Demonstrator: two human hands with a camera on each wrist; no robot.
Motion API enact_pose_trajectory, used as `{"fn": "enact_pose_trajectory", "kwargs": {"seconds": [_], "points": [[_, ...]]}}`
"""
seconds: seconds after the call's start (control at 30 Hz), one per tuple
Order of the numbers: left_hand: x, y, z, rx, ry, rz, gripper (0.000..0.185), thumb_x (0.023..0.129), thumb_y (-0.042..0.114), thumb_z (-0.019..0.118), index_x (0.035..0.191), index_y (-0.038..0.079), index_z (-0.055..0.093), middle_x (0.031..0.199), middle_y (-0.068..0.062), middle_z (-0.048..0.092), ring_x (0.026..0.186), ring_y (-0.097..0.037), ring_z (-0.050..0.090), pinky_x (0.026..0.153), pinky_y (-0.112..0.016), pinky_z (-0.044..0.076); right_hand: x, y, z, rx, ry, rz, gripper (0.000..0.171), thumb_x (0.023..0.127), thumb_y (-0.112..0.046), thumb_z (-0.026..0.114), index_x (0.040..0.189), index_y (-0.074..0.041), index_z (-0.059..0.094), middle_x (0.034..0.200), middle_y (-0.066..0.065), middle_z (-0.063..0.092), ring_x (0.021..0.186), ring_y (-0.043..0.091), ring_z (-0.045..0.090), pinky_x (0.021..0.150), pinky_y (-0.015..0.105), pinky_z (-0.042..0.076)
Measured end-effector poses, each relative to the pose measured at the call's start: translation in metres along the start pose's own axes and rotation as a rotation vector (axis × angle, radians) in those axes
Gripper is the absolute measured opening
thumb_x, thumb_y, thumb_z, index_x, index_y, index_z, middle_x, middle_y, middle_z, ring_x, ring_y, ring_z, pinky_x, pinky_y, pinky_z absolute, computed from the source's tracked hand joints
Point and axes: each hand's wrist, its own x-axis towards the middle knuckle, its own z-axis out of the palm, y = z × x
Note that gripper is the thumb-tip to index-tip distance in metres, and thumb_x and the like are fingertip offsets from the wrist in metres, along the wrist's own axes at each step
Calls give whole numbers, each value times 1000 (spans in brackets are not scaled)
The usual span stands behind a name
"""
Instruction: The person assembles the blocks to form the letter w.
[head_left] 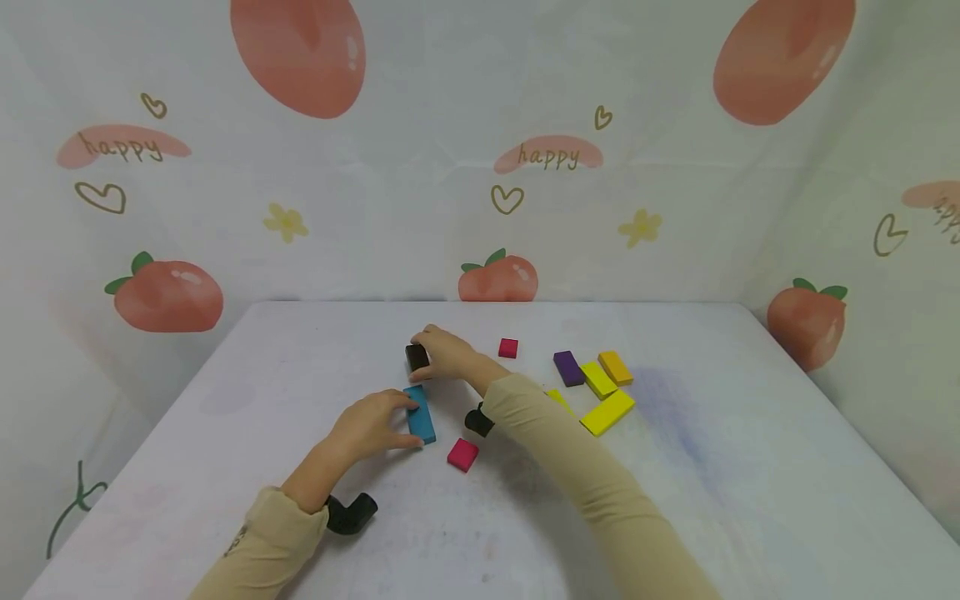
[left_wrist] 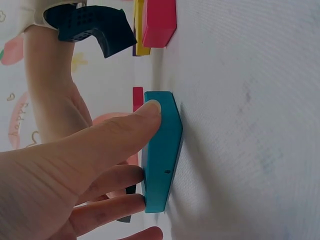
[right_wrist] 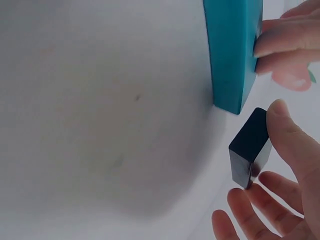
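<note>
Two blocks are being pinched between thumb and fingers: the left hand is holding the blue block at the table, the right hand the black block just beyond it. Work is seemingly only partly done: two red blocks, plus purple, orange and yellow blocks, are lying untouched. "Happy" is repeating across the backdrop; print on the left cuff is proving too small to read.

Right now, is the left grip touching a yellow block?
No, the left grip is touching the blue block.
</note>
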Motion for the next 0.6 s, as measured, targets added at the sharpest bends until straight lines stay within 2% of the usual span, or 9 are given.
{"fn": "enact_pose_trajectory", "kwargs": {"seconds": [0.33, 0.6], "points": [[-1, 0, -1, 22, 25, 41, 51, 70, 32, 80, 109, 2, 67, 116, -13, 66, 109, -30, 61, 89, -45, 51, 4, -15, 4, -23, -16, 23, 65, 82, -39, 70, 134, -8, 49, 133, 8, 50, 118, 17, 53, 102, 27, 45], [-1, 1, -1, 32, 16, 38, 51, 71, 32, 80, 110, 2, 67, 118, -13, 66, 114, -32, 59, 93, -46, 49, 5, -19, 9, -31, -37, 22, 62, 82, -38, 70, 133, -9, 50, 131, 7, 52, 114, 16, 54, 99, 25, 47]]}}
